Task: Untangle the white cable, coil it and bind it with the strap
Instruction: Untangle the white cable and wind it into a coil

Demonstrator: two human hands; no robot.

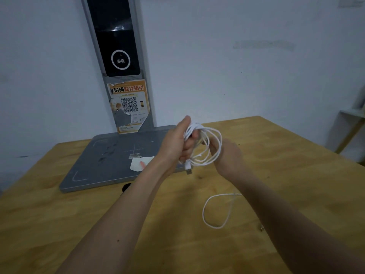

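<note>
My left hand (pixel 177 141) is raised above the table, its fingers closed around several loops of the white cable (pixel 214 153). The coil hangs to the right of that fist, and a USB plug (pixel 188 168) dangles below it. My right hand (pixel 229 155) is at the coil's right side, fingers on a strand of the cable. A loose tail of the cable (pixel 211 212) lies in a loop on the wooden table (pixel 98 214), under my right forearm. A small black thing (pixel 126 187), partly hidden by my left forearm, may be the strap.
A grey scanner stand (pixel 102 167) with a flat base sits at the table's back left; its upright column (pixel 118 56) carries a dark screen and an orange QR sticker. A white paper scrap (pixel 141 164) lies on the base. A shelf (pixel 347 131) stands at the far right.
</note>
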